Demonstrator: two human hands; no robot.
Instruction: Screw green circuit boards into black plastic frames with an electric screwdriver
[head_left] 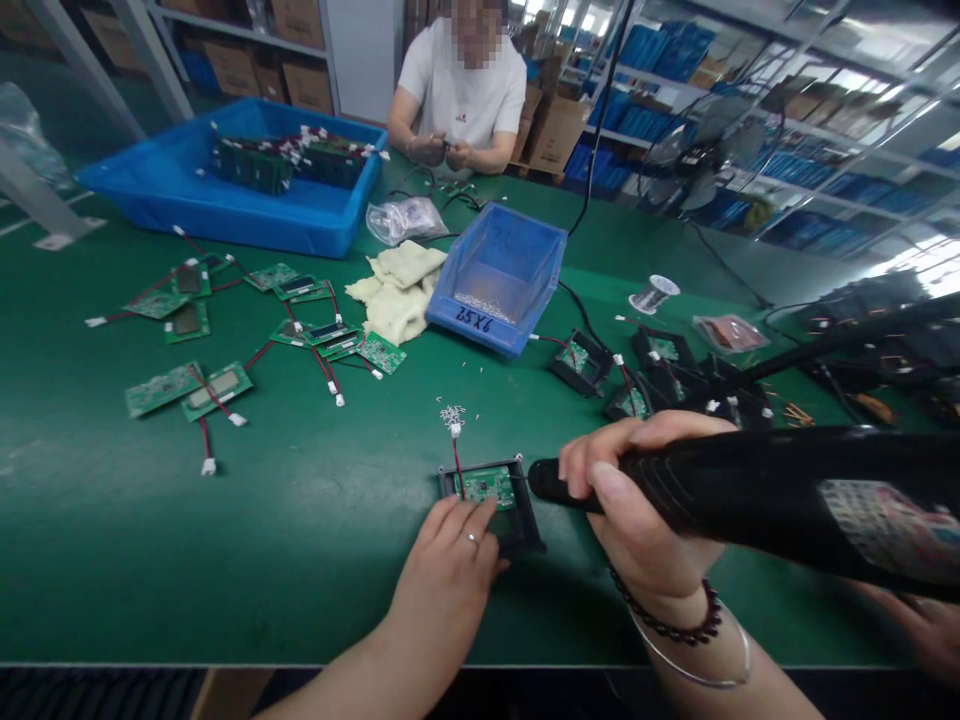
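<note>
My right hand [649, 490] is wrapped round a black electric screwdriver [750, 490], which lies almost level. Its thin bit reaches the right part of a green circuit board [484, 485]. That board sits inside a black plastic housing [529, 520] on the table, and a red and black lead with a white connector [455, 430] runs up from it. My left hand [457, 550] grips the housing from the near side, fingertips on the board and thumb hidden in part below. Just beyond the housing lies a small pile of screws [451, 413].
A blue bin [517, 270] of screws stands ahead beside yellow cloths [397, 290]. Loose circuit boards [217, 390] lie left, before a large blue tray [300, 235]. More black housings [581, 365], a solder spool [655, 292] and cables are right. Across the table sits a person [465, 90].
</note>
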